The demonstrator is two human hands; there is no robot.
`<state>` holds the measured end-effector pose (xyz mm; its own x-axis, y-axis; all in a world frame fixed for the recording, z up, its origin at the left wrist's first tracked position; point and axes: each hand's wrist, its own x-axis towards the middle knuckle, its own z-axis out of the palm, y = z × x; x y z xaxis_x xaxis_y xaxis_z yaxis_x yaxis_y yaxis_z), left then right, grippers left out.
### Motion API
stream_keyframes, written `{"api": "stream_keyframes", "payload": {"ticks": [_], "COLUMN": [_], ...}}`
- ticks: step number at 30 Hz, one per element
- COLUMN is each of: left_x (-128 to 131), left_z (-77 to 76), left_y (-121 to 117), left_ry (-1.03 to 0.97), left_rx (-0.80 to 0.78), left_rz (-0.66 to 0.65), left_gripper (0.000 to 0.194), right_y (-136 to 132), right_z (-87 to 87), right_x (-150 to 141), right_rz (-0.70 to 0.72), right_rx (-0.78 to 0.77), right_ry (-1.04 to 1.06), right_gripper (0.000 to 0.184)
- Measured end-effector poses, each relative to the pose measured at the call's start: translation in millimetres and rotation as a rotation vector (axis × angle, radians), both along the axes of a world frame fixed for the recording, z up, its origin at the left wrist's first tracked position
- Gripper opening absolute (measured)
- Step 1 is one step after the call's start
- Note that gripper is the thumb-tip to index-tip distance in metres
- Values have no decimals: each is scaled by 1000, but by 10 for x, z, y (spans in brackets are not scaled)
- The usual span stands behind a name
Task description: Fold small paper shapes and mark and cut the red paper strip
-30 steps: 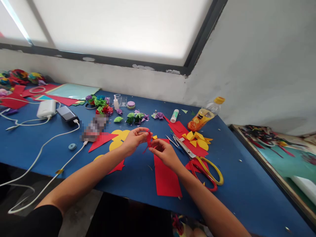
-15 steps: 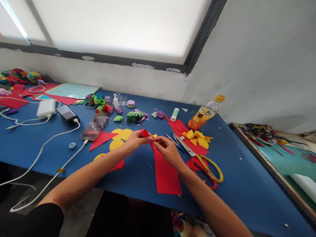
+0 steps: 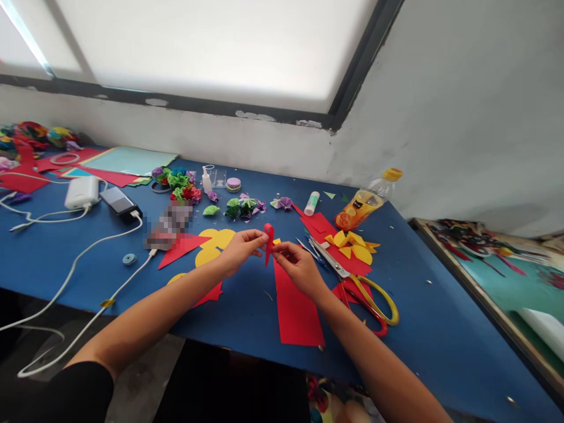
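Between both hands, a small folded red paper piece (image 3: pixel 268 232) is held upright, its top curved into a loop and its lower end narrowing to a point. My left hand (image 3: pixel 240 249) pinches its left side, and my right hand (image 3: pixel 297 264) pinches its right side lower down. A long red paper strip (image 3: pixel 299 311) lies on the table just below my right hand. Yellow paper circles (image 3: pixel 208 257) are beside my left hand. Large scissors (image 3: pixel 339 267) with red and yellow handles rest to the right of my right hand.
On the blue table (image 3: pixel 185 320) stand a juice bottle (image 3: pixel 365 202), a glue stick (image 3: pixel 312 203) and a small white bottle (image 3: pixel 207 181). Yellow folded pieces (image 3: pixel 352 244) lie at right. Ruffled paper flowers (image 3: pixel 178 185), a power bank (image 3: pixel 120 201) and white cables (image 3: pixel 77 273) are at left.
The red paper piece has turned from a slant to upright, its loop now showing edge-on. My left hand's fingers have shifted slightly and the hands are a little further apart.
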<state>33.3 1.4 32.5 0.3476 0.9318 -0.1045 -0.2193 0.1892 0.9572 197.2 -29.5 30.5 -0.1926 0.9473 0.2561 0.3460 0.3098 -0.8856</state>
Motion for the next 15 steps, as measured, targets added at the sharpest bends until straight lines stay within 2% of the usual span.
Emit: {"api": "stream_keyframes", "payload": {"ticks": [10, 15], "left_x": [25, 59], "left_z": [-18, -38], "left_y": [-22, -59], "left_ry": [3, -40], "left_rx": [63, 36], "left_rz": [-39, -100], "left_gripper": [34, 33], "right_y": [-39, -16], "right_z": [-15, -20], "right_x": [-13, -4], "right_rz": [-74, -131], "right_rx": [55, -9], "right_ry": [50, 134], "right_gripper": [15, 13]}}
